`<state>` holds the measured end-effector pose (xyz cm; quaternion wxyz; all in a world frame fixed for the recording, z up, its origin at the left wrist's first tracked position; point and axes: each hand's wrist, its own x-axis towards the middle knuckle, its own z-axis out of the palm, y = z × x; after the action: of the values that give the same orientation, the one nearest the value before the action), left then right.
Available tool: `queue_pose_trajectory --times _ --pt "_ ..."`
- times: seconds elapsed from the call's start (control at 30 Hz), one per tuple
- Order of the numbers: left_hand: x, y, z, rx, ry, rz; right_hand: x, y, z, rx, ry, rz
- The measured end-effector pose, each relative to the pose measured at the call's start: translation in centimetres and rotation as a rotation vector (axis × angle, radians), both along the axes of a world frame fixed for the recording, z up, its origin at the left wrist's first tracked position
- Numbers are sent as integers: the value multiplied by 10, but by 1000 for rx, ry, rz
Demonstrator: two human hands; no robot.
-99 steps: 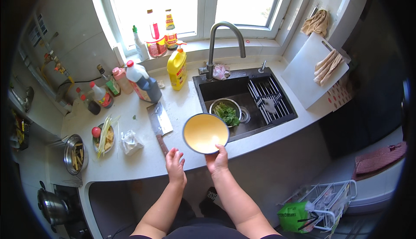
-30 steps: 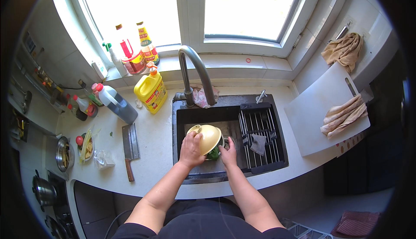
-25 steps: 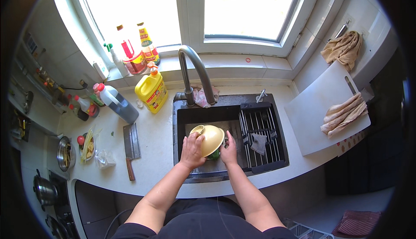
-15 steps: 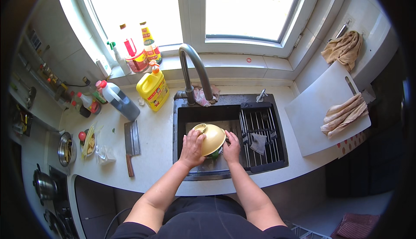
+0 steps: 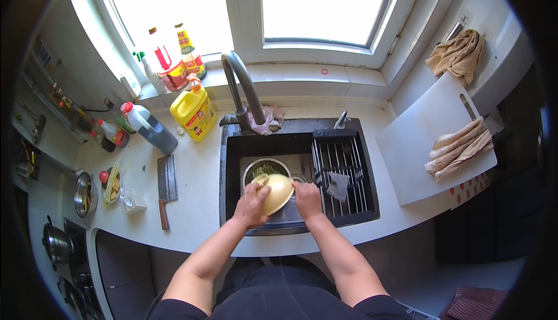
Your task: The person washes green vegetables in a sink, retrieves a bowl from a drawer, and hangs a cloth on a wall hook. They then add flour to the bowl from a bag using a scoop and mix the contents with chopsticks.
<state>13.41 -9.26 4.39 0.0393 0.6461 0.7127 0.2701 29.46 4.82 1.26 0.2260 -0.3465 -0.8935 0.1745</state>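
Above the black sink (image 5: 231,175), I hold a cream-yellow bowl (image 5: 280,192), tilted so its rounded outside faces up. My left hand (image 5: 251,207) grips its left side by the foot ring. The fingers of my right hand (image 5: 308,200) are closed at the bowl's right rim. Behind it, down in the sink, a round metal bowl (image 5: 281,165) contains leafy greens (image 5: 266,168), partly covered by the cream bowl. The inside of the cream bowl is hidden from me.
A grey faucet (image 5: 241,82) arches over the sink's back left. A drying rack (image 5: 354,172) with a grey cloth (image 5: 337,186) covers the sink's right side. Left lie a cleaver (image 5: 167,180), a yellow jug (image 5: 195,114) and a grey-blue bottle (image 5: 152,131). A white cutting board (image 5: 401,146) leans right.
The cream bowl has come slightly nearer and tilted more steeply, uncovering the metal bowl of greens. My right hand has closed further at the rim. The whole view has shifted a little.
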Motion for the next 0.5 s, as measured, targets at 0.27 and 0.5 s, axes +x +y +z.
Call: queue_pose_trajectory --times 0.27,0.5 --pt "10 -8 25 219 20 14 6 -13 57 324 381 -8" --pt "20 3 26 114 -220 221 17 -25 52 -18 255 -89"
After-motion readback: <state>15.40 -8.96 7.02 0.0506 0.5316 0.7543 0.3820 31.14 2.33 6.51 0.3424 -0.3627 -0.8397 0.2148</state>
